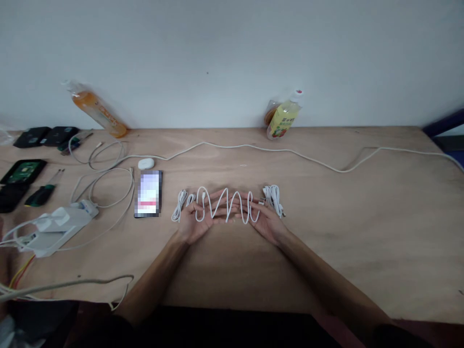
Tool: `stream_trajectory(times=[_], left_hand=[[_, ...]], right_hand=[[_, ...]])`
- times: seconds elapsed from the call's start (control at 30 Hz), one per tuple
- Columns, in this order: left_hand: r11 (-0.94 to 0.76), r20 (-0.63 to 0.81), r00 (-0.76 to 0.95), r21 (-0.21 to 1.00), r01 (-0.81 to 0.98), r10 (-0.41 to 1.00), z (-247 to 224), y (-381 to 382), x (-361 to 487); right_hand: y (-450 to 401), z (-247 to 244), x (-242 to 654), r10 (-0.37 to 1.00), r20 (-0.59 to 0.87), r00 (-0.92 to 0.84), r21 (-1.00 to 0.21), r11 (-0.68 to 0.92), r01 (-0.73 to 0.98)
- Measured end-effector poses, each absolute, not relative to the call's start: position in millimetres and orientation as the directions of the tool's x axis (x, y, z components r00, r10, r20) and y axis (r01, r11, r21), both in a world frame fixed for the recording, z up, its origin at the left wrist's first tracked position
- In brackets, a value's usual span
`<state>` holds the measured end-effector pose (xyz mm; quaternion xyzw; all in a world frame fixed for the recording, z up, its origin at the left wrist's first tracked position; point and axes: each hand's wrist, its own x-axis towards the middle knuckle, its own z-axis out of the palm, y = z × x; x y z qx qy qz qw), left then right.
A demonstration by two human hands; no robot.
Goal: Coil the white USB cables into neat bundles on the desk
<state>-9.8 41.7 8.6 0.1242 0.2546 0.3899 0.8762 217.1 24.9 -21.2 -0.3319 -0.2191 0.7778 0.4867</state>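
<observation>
A white charging cable [227,205] stretches in loose, wavy coils across both palms, just above the table. My left hand [194,223] is palm up, its thumb bent over the coils at one end, near a small plug. At the other end my right hand [267,222] also faces up, with its thumb by the other plug and its fingers extended under the coils. The fingertips of both hands meet or overlap behind the cable. Just left of my left hand lies a bundled white cable [179,205]; another cable bundle [274,199] is beyond my right hand.
A phone [148,193] and a white earbud case [146,164] lie to the left. Farther left are a power strip [60,232], a screwdriver [41,194] and opened electronics [24,171]. Two bottles [97,113] [284,118] lean at the wall. A long white cord [268,149] crosses behind.
</observation>
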Motion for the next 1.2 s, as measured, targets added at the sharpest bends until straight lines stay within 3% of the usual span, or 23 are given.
stream_trajectory(times=[1.2], left_hand=[[0.657,-0.356,0.552,0.429,-0.62,0.754,7.2,43.1,-8.6]], right_hand=[[25.4,-24.8,219.7,0.895,-0.3,-0.329,-0.667,-0.443,-0.599]])
